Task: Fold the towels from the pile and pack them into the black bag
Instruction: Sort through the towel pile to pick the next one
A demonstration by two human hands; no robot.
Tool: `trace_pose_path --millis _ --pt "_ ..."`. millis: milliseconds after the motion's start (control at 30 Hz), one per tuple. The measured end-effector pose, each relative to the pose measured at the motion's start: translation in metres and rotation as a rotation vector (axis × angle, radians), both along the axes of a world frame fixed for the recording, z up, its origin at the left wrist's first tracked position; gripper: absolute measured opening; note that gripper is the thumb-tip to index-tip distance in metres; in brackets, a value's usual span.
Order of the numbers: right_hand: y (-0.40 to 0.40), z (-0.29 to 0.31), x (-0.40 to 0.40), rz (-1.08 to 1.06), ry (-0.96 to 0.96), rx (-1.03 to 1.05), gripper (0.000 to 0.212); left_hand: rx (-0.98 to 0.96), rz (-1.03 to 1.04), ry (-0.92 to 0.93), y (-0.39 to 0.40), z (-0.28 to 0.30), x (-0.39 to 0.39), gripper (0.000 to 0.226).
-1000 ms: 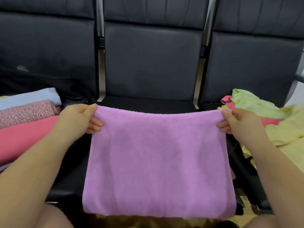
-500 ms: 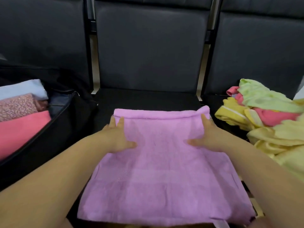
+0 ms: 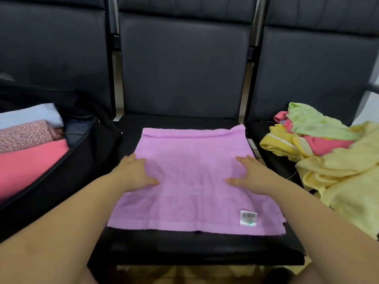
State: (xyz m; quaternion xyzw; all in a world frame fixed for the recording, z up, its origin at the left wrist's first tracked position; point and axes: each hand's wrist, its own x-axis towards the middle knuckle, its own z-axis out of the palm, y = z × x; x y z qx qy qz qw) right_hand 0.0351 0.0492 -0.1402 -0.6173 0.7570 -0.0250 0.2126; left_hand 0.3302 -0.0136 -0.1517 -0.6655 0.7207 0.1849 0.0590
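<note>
Here, the left hand (image 3: 137, 173) and right hand (image 3: 248, 173) lie flat, fingers extended, on the purple towel (image 3: 192, 160). Smoothing should run outward from both palms before the next fold, keeping the edges beyond the fingertips aligned.

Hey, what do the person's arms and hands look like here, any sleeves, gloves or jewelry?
Both arms are bare as far as the view shows, no sleeves. The left hand and right hand wear no gloves. No rings, watch or bracelets show.

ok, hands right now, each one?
Left hand: open, flat on the purple towel, holding nothing.
Right hand: open, flat on the towel, holding nothing.
</note>
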Motion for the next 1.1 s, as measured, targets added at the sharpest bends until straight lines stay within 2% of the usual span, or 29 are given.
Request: trace_pose_path --millis 100,200,300,367,433,533,600,700,967,1033,1100 --pt "0.019 0.008 -0.006 -0.019 -0.017 0.11 0.099 -0.027 0.077 0.003 0.007 0.01 0.017 0.082" --pt "0.036 0.017 -0.011 -0.085 0.025 0.179 0.103 -0.04 0.11 -0.007 0.014 0.017 0.032 0.057" --pt "0.049 0.023 -0.016 -0.159 0.02 0.2 0.1 0.109 0.142 -0.027 0.027 0.018 0.043 0.043" --pt "0.058 0.024 -0.019 -0.218 0.012 0.206 0.095 0.192 0.166 -0.032 0.038 0.021 0.046 0.042" --pt "0.065 0.026 -0.021 -0.283 0.031 0.228 0.083 0.209 0.149 -0.076 0.049 0.025 0.047 0.047" --pt "0.075 0.032 -0.021 -0.34 0.043 0.293 0.045 0.232 0.117 -0.099 0.061 0.027 0.044 0.047" --pt "0.083 0.035 -0.018 -0.35 0.023 0.314 0.035 0.241 0.105 -0.082 0.069 0.027 0.041 0.047" --pt "0.094 0.036 -0.01 -0.348 0.024 0.327 0.035 0.256 0.146 0.015 0.078 0.023 0.041 0.044" --pt "0.1 0.026 -0.003 -0.418 -0.08 0.29 0.018 0.369 0.351 0.347 0.079 0.019 0.054 0.034" --pt "0.101 0.027 -0.005 -0.418 -0.165 0.224 0.014 0.339 0.377 0.423 0.078 0.023 0.057 0.035" --pt "0.102 0.03 -0.006 -0.451 -0.347 0.147 0.01 0.295 0.427 0.557 0.077 0.027 0.058 0.031"
